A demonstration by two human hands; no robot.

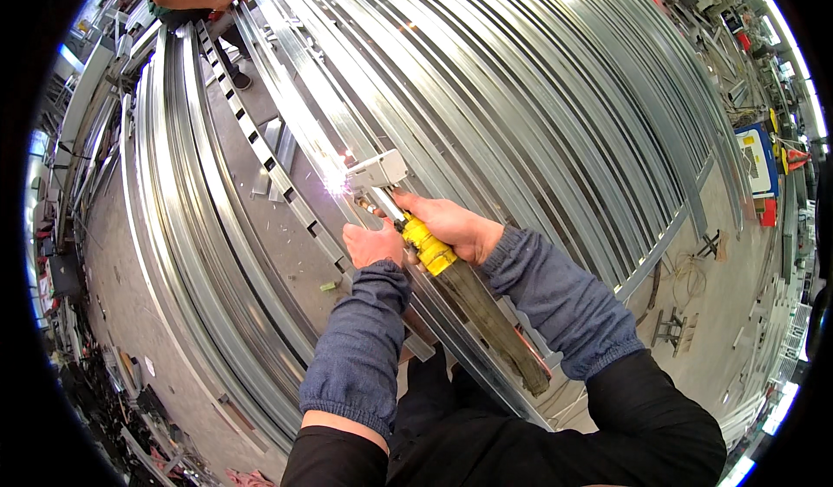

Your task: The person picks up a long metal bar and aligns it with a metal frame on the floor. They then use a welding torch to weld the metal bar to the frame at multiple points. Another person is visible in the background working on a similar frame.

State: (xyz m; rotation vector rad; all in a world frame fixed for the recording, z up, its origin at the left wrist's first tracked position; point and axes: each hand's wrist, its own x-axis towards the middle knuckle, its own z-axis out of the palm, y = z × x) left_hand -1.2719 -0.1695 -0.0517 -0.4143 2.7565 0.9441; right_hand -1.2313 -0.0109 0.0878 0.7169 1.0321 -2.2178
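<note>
My right hand is wrapped round a handheld welding torch with yellow tape on its grip and a thick dark sleeved cable trailing back beneath my right forearm. My left hand is closed at the front of the torch, just below its brass-coloured nozzle; its fingertips are partly hidden. A pale grey box-shaped piece sits above the nozzle. Bright white-violet sparks flare left of it, on a long galvanized metal profile.
Many long metal profiles lie side by side to the right; another bundle runs along the left. A slotted strip lies between. At the far left a co-worker in a green top rests a hand on the profiles. A blue-framed case stands right.
</note>
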